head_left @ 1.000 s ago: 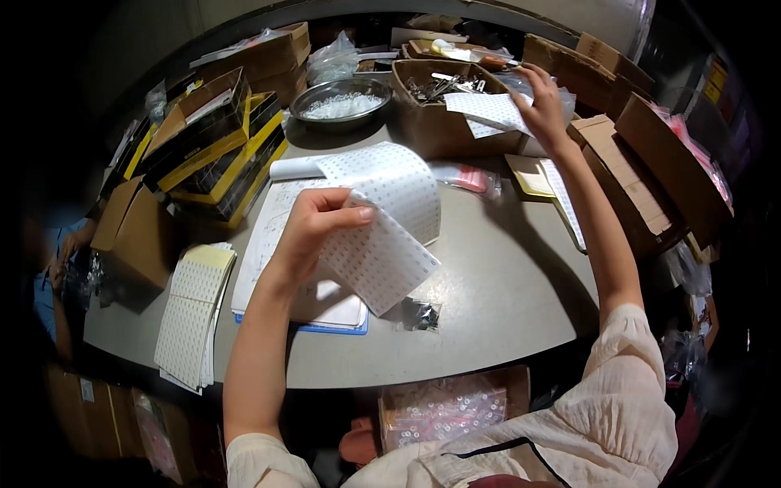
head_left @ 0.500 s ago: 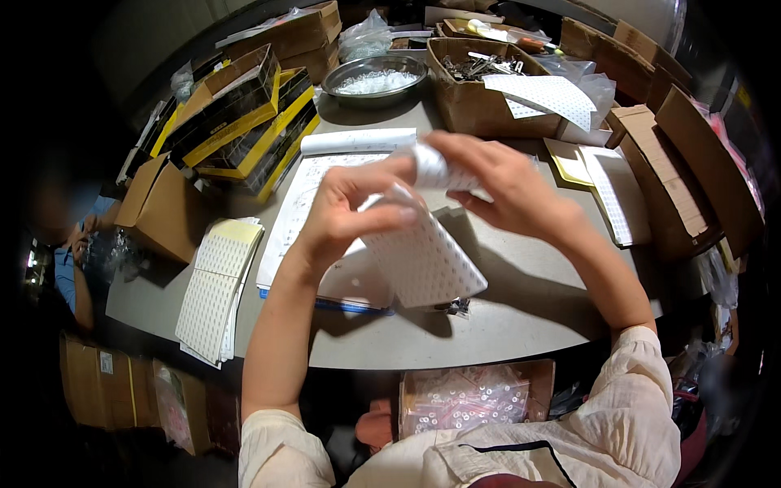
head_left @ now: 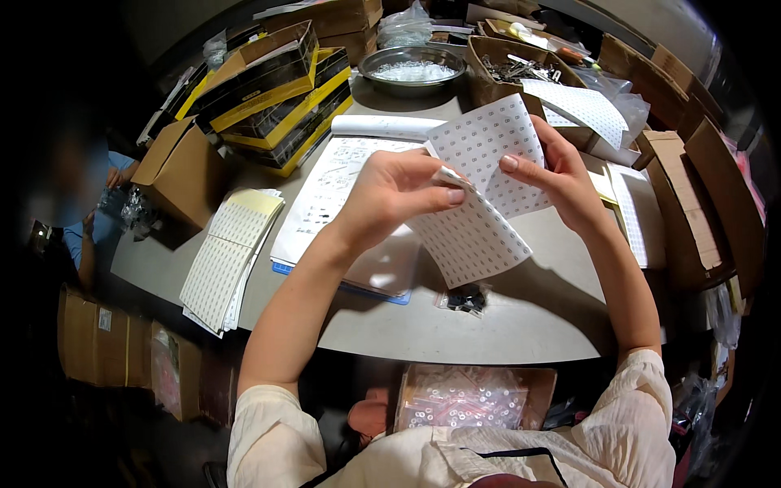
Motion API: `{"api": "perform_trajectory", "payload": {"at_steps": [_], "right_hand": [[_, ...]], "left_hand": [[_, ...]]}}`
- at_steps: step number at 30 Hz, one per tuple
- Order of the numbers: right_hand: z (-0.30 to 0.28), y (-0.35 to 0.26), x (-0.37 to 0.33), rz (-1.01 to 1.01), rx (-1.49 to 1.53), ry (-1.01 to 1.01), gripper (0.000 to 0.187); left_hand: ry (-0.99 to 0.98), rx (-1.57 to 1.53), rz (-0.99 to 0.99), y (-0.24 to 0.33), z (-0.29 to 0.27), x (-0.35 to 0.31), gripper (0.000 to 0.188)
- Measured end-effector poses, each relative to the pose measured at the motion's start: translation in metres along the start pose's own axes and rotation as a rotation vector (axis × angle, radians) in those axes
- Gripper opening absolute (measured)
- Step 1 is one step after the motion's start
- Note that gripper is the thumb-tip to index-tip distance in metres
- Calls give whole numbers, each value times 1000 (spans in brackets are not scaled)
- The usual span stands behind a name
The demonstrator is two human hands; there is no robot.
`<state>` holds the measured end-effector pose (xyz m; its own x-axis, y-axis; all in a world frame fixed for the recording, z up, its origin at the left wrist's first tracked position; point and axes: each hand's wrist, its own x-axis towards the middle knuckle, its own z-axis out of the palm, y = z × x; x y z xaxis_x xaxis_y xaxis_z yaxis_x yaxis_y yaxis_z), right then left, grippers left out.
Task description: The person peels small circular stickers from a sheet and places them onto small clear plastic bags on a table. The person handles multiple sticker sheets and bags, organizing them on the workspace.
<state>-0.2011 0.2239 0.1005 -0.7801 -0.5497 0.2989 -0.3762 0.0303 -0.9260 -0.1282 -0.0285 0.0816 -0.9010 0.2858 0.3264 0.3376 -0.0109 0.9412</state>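
Observation:
Over the middle of the table, both hands hold white label sheets printed with rows of small marks. My left hand (head_left: 394,195) pinches the curled upper edge of the lower label sheet (head_left: 472,240) between thumb and fingers. My right hand (head_left: 565,175) grips the upper label sheet (head_left: 492,150), thumb on its front and fingers behind. Whether the two pieces join where they meet cannot be made out. Just below them lies a small clear bag with black parts (head_left: 464,299). Behind my left hand is a clipboard with handwritten paper (head_left: 313,195).
Stacked label sheets (head_left: 228,252) lie left; more sheets (head_left: 634,211) lie right. A metal bowl (head_left: 412,67) of clear pieces and a cardboard box of metal parts (head_left: 517,73) stand behind. A box of bagged washers (head_left: 472,394) sits below the table edge. Another person (head_left: 102,195) is far left.
The sheet that was curled and blurred between my hands is now spread flatter. My right hand has shifted right and lowered its wrist. The view has shifted slightly.

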Motion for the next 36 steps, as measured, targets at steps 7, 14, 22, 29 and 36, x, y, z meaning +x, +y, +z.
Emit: {"api": "perform_trajectory", "payload": {"at_steps": [7, 14, 22, 29, 36], "right_hand": [[2, 1, 2, 22, 9, -21, 63], [9, -1, -2, -13, 31, 2, 66], [3, -6, -4, -93, 44, 82, 47], [-9, -10, -6, -60, -250, -225, 36], [-23, -8, 4, 41, -102, -204, 32]], "left_hand": [[40, 22, 61, 2, 6, -3, 24], [108, 69, 16, 2, 8, -2, 23], [84, 53, -46, 0, 4, 0, 23], [-20, 180, 108, -10, -5, 3, 23], [216, -24, 18, -3, 1, 0, 22]]}}
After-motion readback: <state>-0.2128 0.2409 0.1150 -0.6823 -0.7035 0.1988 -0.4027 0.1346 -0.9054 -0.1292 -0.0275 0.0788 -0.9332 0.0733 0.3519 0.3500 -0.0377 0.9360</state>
